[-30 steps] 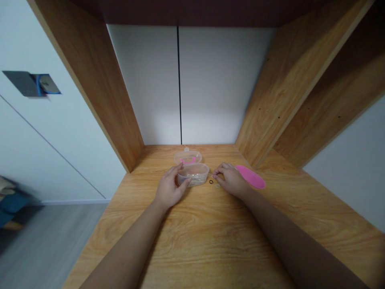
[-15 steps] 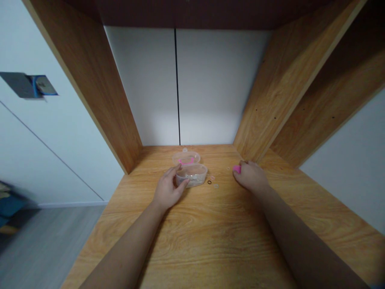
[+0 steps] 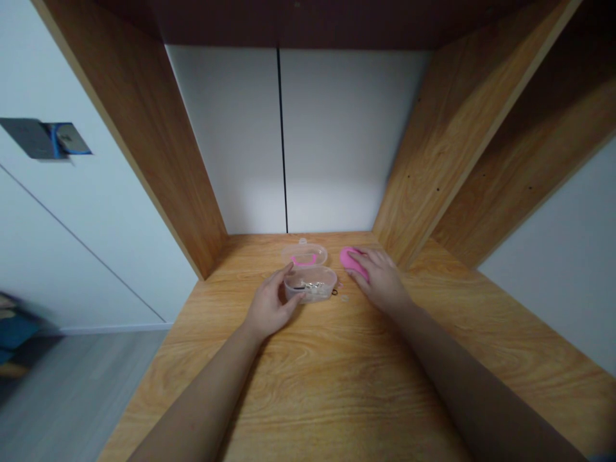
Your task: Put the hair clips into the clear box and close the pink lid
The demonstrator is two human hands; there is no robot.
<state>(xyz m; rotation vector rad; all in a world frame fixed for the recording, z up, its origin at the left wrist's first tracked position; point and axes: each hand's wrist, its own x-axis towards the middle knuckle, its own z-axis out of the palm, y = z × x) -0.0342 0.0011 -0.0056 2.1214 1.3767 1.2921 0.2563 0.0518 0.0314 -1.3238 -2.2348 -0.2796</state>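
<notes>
Grey flooring [image 3: 81, 391] filled the far left of the view, with a blurred blue object [image 3: 19, 332] at its edge and a white wall [image 3: 96, 224] above it. On the wooden desktop [image 3: 337, 391], between tall wooden side panels, the left forearm [image 3: 202, 391] reached in from the bottom of the view. The left hand [image 3: 268, 305] was curved around the near left side of a clear plastic box [image 3: 310, 283], with its fingers [image 3: 276, 277] along the box's left end and its thumb [image 3: 293, 303] against the front wall. Small pale and dark pieces lay inside the box, too small to identify. The box's clear lid [image 3: 305, 255], marked with a pink strip [image 3: 304, 260], lay open just behind it. A small black ring [image 3: 334, 292] sat on the wood just beside the box's right end, and a faint pale ring [image 3: 344, 298] lay a little farther right. The right hand [image 3: 380, 279] was palm down, its fingers [image 3: 366, 260] cupped over a pink oval object [image 3: 350, 258], which it held just right of the lid. The hands were apart, with the box and the rings between them. The right forearm [image 3: 466, 378] ran down toward the bottom right corner.
</notes>
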